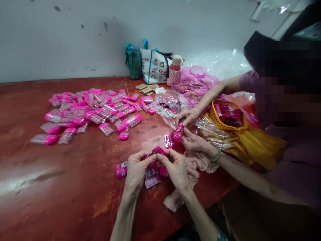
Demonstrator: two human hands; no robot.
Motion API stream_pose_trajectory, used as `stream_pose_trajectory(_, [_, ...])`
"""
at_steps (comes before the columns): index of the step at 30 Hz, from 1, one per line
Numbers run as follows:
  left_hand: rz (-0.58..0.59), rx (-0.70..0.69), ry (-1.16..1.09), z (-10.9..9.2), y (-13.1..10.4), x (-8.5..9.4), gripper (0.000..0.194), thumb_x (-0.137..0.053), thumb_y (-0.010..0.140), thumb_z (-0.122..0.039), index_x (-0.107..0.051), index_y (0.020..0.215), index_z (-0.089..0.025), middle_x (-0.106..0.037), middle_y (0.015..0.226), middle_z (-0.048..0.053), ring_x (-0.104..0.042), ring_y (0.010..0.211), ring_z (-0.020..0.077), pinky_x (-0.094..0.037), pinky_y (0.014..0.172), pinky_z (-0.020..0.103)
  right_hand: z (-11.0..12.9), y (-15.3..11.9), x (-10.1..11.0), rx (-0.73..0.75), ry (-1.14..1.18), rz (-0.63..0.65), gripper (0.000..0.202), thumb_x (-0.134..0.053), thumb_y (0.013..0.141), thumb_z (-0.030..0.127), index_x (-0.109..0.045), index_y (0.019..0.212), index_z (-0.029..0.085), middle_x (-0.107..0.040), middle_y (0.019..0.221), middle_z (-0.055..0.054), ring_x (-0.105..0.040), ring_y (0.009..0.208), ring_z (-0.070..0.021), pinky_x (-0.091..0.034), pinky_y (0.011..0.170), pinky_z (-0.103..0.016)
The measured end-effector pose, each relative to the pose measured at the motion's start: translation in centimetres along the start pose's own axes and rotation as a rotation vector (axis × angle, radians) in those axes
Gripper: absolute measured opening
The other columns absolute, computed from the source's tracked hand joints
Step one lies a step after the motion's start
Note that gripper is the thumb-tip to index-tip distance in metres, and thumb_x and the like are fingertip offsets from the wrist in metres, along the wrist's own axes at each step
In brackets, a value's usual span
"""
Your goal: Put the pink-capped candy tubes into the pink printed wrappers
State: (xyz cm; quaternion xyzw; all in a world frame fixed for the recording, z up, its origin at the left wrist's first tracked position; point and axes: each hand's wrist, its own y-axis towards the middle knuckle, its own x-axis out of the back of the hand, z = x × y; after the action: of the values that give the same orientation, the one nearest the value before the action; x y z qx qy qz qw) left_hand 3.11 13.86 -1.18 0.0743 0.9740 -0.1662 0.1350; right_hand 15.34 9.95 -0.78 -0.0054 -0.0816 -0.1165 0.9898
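Note:
Near the front of the red table, my left hand (136, 170) and my right hand (177, 169) pinch a pink printed wrapper (157, 152) between thumbs and fingers, one at each side. Below it lie pink packets with clear parts (152, 179), partly hidden by my hands. Another pink packet (121, 170) rests left of my left hand. Just beyond my hands is a shiny pink packet (169, 141). A pile of clear packs with pink caps and small pink balls (92, 107) spreads over the table's left and middle.
At the right, a person's hands (192, 129) hold a pink wrapper (178, 133). A yellow basket (216, 117) of pink pieces, plastic bags (195, 80), a cloth (197, 162), a white bag (154, 67) and a bottle (175, 70) stand or lie around the table (62, 187).

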Motion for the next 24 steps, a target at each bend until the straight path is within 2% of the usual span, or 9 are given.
stream_pose_trajectory(3, [0.054, 0.009, 0.002, -0.6, -0.1, 0.1, 0.013, -0.072, 0.063, -0.023, -0.068, 0.074, -0.017, -0.067, 0.066, 0.0, -0.058, 0.057, 0.012, -0.046, 0.057, 0.023, -0.1, 0.6, 0.4, 0.028, -0.029, 0.019, 0.02, -0.051, 0.083, 0.032, -0.06, 0.079, 0.015, -0.061, 0.064, 0.001, -0.056, 0.056, -0.012, -0.043, 0.053, -0.021])
stream_pose_trajectory(6, [0.117, -0.014, 0.13, -1.3, -0.1, 0.5, 0.021, -0.071, 0.065, -0.022, -0.07, 0.086, -0.018, -0.07, 0.081, 0.003, -0.061, 0.071, 0.0144, -0.046, 0.066, 0.023, 0.7, 1.6, 1.4, 0.08, -0.107, 0.066, 0.011, -0.055, 0.08, 0.022, -0.063, 0.075, 0.016, -0.06, 0.066, 0.001, -0.053, 0.06, -0.0117, -0.041, 0.055, -0.02])
stream_pose_trajectory(10, [0.164, -0.006, 0.236, -1.1, 0.0, 0.8, 0.014, -0.067, 0.069, -0.025, -0.071, 0.08, -0.018, -0.068, 0.071, 0.001, -0.059, 0.066, 0.0131, -0.045, 0.062, 0.021, 1.6, 2.3, 2.1, 0.143, -0.197, 0.156, 0.011, -0.058, 0.076, 0.016, -0.064, 0.067, 0.018, -0.062, 0.068, 0.001, -0.055, 0.065, -0.0126, -0.042, 0.062, -0.022])
stream_pose_trajectory(12, [0.111, -0.004, 0.224, -0.6, 0.1, 0.8, 0.012, -0.068, 0.068, -0.026, -0.071, 0.075, -0.017, -0.067, 0.066, 0.0, -0.057, 0.061, 0.012, -0.045, 0.058, 0.021, 1.5, 1.8, 2.3, 0.156, -0.222, 0.166, 0.01, -0.056, 0.079, 0.02, -0.065, 0.075, 0.019, -0.063, 0.073, 0.001, -0.057, 0.068, -0.0134, -0.044, 0.063, -0.022])
stream_pose_trajectory(14, [0.006, 0.003, 0.164, -0.3, 0.2, 0.7, 0.012, -0.07, 0.065, -0.025, -0.07, 0.072, -0.016, -0.066, 0.063, 0.0, -0.056, 0.055, 0.0112, -0.044, 0.053, 0.02, 0.7, 0.3, 2.8, 0.192, -0.308, 0.105, 0.016, -0.05, 0.084, 0.025, -0.064, 0.09, 0.021, -0.064, 0.083, -0.001, -0.059, 0.076, -0.0157, -0.047, 0.068, -0.025])
stream_pose_trajectory(16, [-0.095, 0.024, 0.039, -0.3, 0.3, 0.6, 0.015, -0.073, 0.061, -0.024, -0.069, 0.071, -0.015, -0.066, 0.059, -0.001, -0.055, 0.049, 0.0109, -0.043, 0.048, 0.021, -0.7, -1.7, 3.5, 0.274, -0.484, -0.016, 0.023, -0.046, 0.086, 0.03, -0.06, 0.104, 0.025, -0.062, 0.1, -0.003, -0.057, 0.095, -0.0206, -0.046, 0.08, -0.032])
stream_pose_trajectory(17, [-0.132, 0.033, -0.042, -0.3, 0.3, 0.5, 0.015, -0.075, 0.058, -0.022, -0.069, 0.07, -0.014, -0.065, 0.058, -0.001, -0.055, 0.047, 0.0107, -0.043, 0.046, 0.02, -1.4, -2.7, 3.7, 0.312, -0.574, -0.025, 0.025, -0.045, 0.086, 0.032, -0.058, 0.108, 0.028, -0.06, 0.107, -0.004, -0.053, 0.104, -0.023, -0.044, 0.086, -0.036])
stream_pose_trajectory(20, [-0.174, 0.042, -0.233, -0.7, 0.4, 0.1, 0.017, -0.077, 0.054, -0.016, -0.068, 0.067, -0.012, -0.065, 0.055, -0.001, -0.055, 0.045, 0.0091, -0.044, 0.044, 0.018, -3.6, -4.5, 3.6, 0.285, -0.638, -0.108, 0.023, -0.045, 0.087, 0.034, -0.058, 0.105, 0.027, -0.059, 0.104, -0.007, -0.051, 0.105, -0.0277, -0.044, 0.085, -0.044])
stream_pose_trajectory(24, [-0.197, 0.034, -0.333, -0.8, 0.7, 0.0, 0.019, -0.078, 0.051, -0.016, -0.068, 0.067, -0.013, -0.064, 0.057, -0.002, -0.052, 0.043, 0.0053, -0.043, 0.042, 0.015, -5.0, -4.4, 2.4, 0.279, -0.785, -0.197, 0.015, -0.048, 0.085, 0.034, -0.058, 0.093, 0.025, -0.059, 0.092, -0.008, -0.052, 0.094, -0.0293, -0.043, 0.08, -0.046])
